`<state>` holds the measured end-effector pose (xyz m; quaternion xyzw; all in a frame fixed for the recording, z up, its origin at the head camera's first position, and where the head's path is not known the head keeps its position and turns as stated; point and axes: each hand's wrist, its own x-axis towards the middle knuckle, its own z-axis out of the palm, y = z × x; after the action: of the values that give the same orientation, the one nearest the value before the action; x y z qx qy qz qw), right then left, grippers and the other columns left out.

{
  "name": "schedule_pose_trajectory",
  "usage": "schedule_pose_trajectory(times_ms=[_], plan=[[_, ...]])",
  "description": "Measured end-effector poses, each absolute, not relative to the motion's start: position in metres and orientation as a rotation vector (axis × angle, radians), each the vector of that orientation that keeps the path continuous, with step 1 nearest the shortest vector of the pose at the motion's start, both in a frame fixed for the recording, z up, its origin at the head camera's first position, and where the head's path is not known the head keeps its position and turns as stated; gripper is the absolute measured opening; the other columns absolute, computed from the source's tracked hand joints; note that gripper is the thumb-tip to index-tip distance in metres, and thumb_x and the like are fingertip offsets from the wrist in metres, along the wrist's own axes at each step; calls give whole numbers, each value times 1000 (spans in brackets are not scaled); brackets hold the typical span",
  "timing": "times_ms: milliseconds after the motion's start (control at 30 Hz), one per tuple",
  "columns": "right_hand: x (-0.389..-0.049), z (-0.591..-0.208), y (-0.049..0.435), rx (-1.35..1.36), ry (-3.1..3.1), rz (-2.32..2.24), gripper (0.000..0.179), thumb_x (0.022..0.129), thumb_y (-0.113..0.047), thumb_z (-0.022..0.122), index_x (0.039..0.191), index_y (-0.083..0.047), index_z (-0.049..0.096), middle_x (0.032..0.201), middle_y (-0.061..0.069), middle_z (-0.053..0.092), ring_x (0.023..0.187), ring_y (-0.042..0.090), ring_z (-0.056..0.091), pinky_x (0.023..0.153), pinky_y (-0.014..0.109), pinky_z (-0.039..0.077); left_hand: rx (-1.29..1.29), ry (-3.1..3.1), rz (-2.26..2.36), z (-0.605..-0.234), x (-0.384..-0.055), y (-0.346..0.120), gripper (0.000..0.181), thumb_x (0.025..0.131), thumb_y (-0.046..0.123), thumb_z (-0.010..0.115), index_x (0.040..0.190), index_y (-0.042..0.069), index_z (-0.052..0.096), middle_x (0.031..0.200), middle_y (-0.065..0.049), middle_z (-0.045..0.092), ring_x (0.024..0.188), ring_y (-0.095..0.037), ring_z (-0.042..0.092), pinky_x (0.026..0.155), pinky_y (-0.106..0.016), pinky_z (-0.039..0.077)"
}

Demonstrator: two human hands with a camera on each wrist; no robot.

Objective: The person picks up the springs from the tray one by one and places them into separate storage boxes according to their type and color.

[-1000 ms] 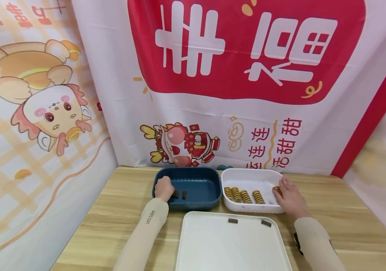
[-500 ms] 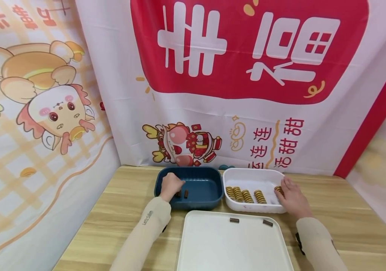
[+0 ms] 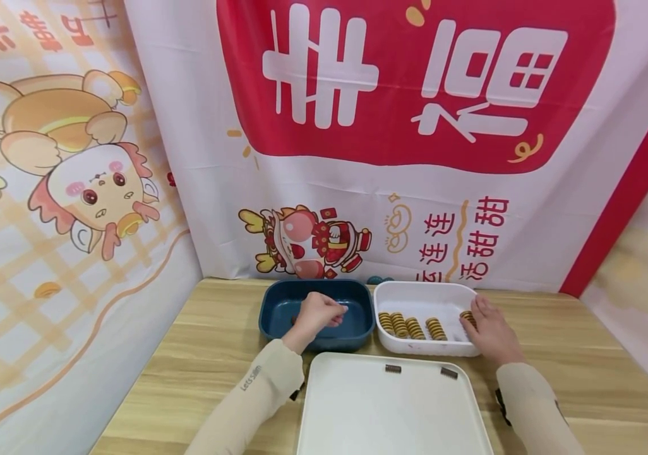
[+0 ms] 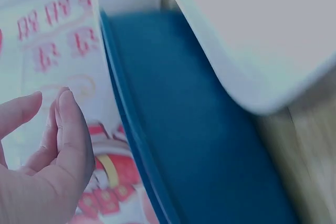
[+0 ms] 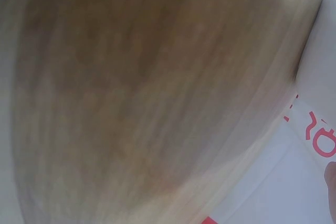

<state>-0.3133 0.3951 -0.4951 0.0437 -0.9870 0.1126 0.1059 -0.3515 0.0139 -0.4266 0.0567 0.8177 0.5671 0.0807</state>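
Note:
My left hand (image 3: 319, 316) hovers over the dark blue box (image 3: 271, 335). In the left wrist view its thumb and fingers (image 4: 73, 140) stand apart with nothing visible between them. A bit of a small brown piece (image 3: 294, 320) shows in that box beside the hand; the hand hides the rest. My right hand (image 3: 493, 333) rests on the right end of the white box (image 3: 403, 347), its thumb by a yellow coil spring (image 3: 468, 318). Several more yellow coil springs (image 3: 415, 328) lie along that box. In the right wrist view only a fingertip shows.
A cream tray (image 3: 392, 411) lies in front of both boxes, with two small dark brown springs (image 3: 393, 368) near its far edge. The boxes stand side by side on a wooden table (image 3: 170, 373), against a printed cloth backdrop (image 3: 199, 189).
My left hand has moved right across the blue box from its left end, and its fingers have come out of a curl. The right hand stays on the white box.

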Motion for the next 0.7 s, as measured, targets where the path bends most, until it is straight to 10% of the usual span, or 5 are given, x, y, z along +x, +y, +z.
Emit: schedule_pose_trajectory(times_ms=[700], plan=[[-314, -494, 394, 100, -2919, 352, 68, 99, -35, 46, 138, 19, 30, 147, 34, 21, 136, 48, 20, 109, 57, 15, 1484, 2939, 162, -461, -280, 102, 8, 79, 18, 75, 76, 13, 70, 69, 4, 59, 58, -7, 53, 49, -20, 41]])
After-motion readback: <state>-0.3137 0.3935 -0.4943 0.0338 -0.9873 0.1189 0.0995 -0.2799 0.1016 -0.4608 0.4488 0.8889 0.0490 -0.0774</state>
